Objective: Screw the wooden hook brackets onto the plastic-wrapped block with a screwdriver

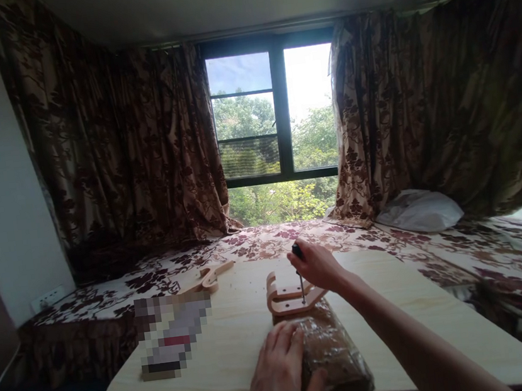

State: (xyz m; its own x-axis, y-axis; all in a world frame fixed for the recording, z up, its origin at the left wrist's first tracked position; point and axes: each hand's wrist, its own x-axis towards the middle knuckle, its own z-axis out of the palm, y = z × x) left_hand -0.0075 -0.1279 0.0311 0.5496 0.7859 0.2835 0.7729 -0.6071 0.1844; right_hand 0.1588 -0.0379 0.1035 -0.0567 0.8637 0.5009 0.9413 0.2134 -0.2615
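Note:
My right hand (316,265) is wrapped round the black handle of a screwdriver (301,285), whose shaft points straight down. Its tip meets a dark screw in a pale curved wooden piece (287,306). That piece rests at the far end of a brown block wrapped in clear plastic (329,345). My left hand (279,361) lies on the near left part of the block with its fingers spread, holding nothing. Another pale curved wooden piece (210,278) lies at the table's far left.
The light wooden table (398,305) has rounded corners. A pixelated item (178,339) is on its left side. Beyond are a flowered cover (266,239), a white bag (419,211), patterned curtains (174,149) and a window (281,110).

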